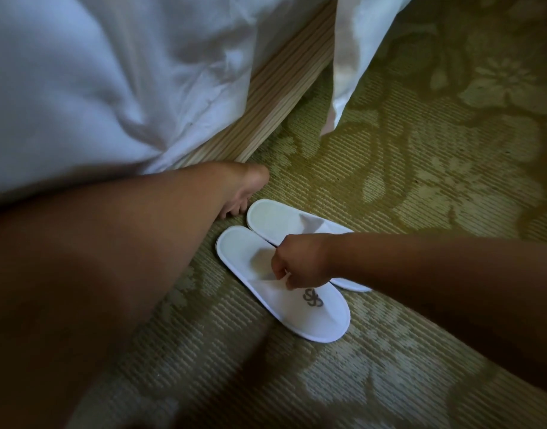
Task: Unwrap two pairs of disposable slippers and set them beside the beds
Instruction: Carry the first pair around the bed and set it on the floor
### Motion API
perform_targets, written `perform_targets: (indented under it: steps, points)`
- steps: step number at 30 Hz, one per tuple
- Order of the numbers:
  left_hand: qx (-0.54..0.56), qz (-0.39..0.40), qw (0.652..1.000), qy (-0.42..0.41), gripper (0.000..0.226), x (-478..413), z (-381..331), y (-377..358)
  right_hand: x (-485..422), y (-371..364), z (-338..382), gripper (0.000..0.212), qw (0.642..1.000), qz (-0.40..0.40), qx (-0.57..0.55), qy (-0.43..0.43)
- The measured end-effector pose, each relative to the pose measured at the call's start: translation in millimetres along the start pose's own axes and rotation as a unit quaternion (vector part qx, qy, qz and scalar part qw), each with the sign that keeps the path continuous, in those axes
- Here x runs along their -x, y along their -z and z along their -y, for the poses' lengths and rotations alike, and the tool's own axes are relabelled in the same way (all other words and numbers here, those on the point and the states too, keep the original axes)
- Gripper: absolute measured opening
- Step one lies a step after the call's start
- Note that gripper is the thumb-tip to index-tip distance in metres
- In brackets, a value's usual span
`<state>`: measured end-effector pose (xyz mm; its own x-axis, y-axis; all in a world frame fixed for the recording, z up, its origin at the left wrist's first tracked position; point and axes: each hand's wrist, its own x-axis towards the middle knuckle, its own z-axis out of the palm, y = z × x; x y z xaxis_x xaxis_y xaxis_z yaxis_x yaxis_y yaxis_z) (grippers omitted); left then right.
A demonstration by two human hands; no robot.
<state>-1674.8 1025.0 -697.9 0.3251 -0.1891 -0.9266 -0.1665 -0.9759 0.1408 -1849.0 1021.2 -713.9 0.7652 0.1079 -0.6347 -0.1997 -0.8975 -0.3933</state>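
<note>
Head view: right hand (298, 261) fingers pinching near slipper (300, 314); left hand (246, 187) by far slipper (273, 218), fingers unclear.

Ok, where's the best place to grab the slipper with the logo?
Pinch the logo slipper by the open edge of its upper, coming from the heel end. It lies flat, sole down on the carpet, so that loose lip is the only raised part; the right hand pinches there.

Head-worn wide-angle view, facing forward and steeply down at the floor from close range. The right hand (292, 263), on the near white fabric slipper (297, 320), lies at mid-frame, the left hand (243, 188) just beyond it. Green flower-patterned carpet (420, 150) surrounds both; white bed linen (80, 72) fills the field beyond the left hand.
</note>
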Motion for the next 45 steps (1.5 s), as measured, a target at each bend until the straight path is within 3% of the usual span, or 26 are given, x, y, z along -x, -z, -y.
perform_targets:
  steps: [14,18,22,24,26,30,34,45]
  points:
    - [-0.061,0.071,0.995,0.034,0.073,4.0,6.4,-11.9,4.5,-6.6,1.2,0.028,0.999,0.023,0.025,-0.020]
    - [-0.058,0.073,0.995,0.029,0.072,-0.7,8.8,-12.7,8.6,-5.6,1.7,0.039,0.999,0.026,0.016,-0.026]
    - [-0.046,0.078,0.996,0.025,0.073,-6.9,13.8,-13.4,23.7,23.6,-10.7,0.040,0.994,-0.061,-0.073,-0.057]
    - [-0.051,0.080,0.995,0.024,0.072,-8.3,16.1,-13.6,39.4,45.6,-35.0,0.028,0.973,-0.144,-0.141,-0.116]
    - [-0.055,0.082,0.995,0.023,0.071,-9.6,17.0,-13.6,56.0,53.9,-62.8,0.023,0.946,-0.174,-0.187,-0.201]
    - [-0.053,0.081,0.995,0.022,0.071,-13.8,15.9,-13.5,71.2,17.1,-88.4,0.050,0.923,-0.062,-0.227,-0.305]
    - [-0.045,0.077,0.996,0.023,0.070,-14.0,17.1,-12.6,67.3,-2.0,-87.8,0.073,0.901,-0.075,-0.292,-0.313]
    - [-0.044,0.082,0.995,0.019,0.069,-11.1,16.5,-13.3,59.5,-6.2,-87.1,0.062,0.901,-0.088,-0.314,-0.287]
